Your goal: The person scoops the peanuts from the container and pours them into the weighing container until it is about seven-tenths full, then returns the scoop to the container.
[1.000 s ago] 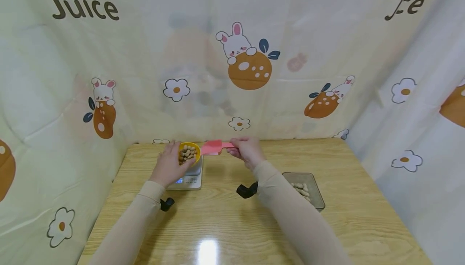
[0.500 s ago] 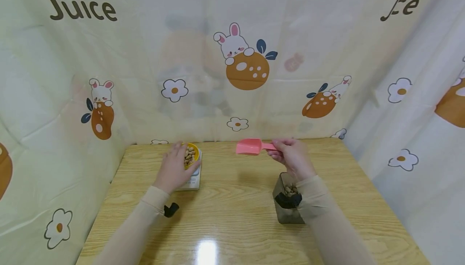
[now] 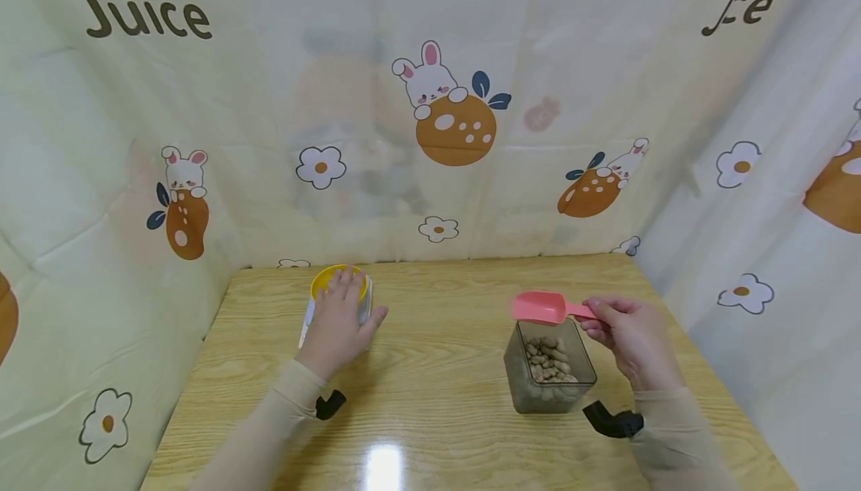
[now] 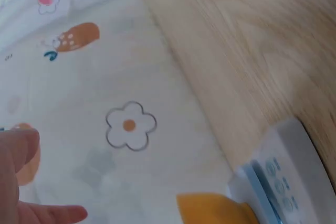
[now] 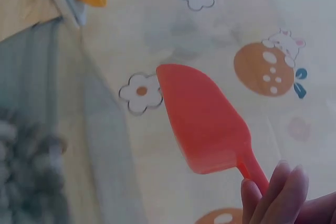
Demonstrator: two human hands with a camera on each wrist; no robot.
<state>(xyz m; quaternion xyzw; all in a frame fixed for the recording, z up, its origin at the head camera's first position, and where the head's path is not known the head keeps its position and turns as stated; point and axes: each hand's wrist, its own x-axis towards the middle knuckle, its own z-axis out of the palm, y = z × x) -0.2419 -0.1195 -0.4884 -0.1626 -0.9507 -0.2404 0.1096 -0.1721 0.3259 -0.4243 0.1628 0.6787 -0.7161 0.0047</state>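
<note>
My right hand (image 3: 635,338) pinches the handle of a pink scoop (image 3: 540,308), held over the back of a grey see-through container (image 3: 548,399) of peanuts (image 3: 548,360). The scoop looks to carry nothing. In the right wrist view, the fingers (image 5: 283,192) grip the end of the scoop's handle. My left hand (image 3: 339,326), with fingers spread, hovers in front of a yellow bowl (image 3: 326,276) on a white kitchen scale (image 3: 306,323) and hides most of both. In the left wrist view that hand stays apart from the bowl (image 4: 212,209).
Both stand on a wooden table (image 3: 437,401), the scale at the back left and the container at the right. A printed curtain (image 3: 363,102) hangs behind the table and along its sides. A black camera mount sits on each wrist.
My right hand has carried the scoop right, from beside the bowl to above the container. My left hand has let go of the bowl's rim and drawn back slightly toward me and right.
</note>
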